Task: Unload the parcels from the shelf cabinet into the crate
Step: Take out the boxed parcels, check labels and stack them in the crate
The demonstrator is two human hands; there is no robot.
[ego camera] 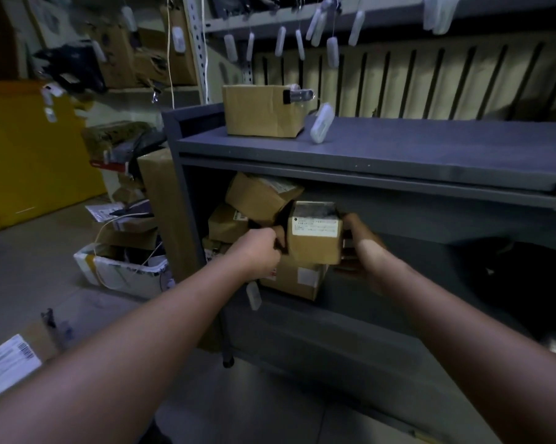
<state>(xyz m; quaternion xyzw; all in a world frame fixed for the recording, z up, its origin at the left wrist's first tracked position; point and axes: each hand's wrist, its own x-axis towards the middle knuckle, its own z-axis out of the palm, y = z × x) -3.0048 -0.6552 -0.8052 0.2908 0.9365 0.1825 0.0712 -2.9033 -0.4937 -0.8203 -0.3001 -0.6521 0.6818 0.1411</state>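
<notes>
A grey metal shelf cabinet [382, 149] stands in front of me. Its lower shelf holds several brown cardboard parcels stacked at the left. A labelled cardboard parcel [316, 233] sits between my hands. My left hand [259, 249] grips its left edge with curled fingers. My right hand [361, 243] holds its right side, fingers hidden behind the box. A tilted parcel [259, 197] leans above and left of it, and another parcel [297, 280] lies beneath. One more cardboard box [262, 110] stands on the cabinet top. No crate is clearly in view.
White tags [321, 123] hang on strings from the rack above. On the floor at left lie a white foam box [123, 270], stacked parcels and a yellow panel [30, 149]. A labelled package [9, 363] lies at the lower left.
</notes>
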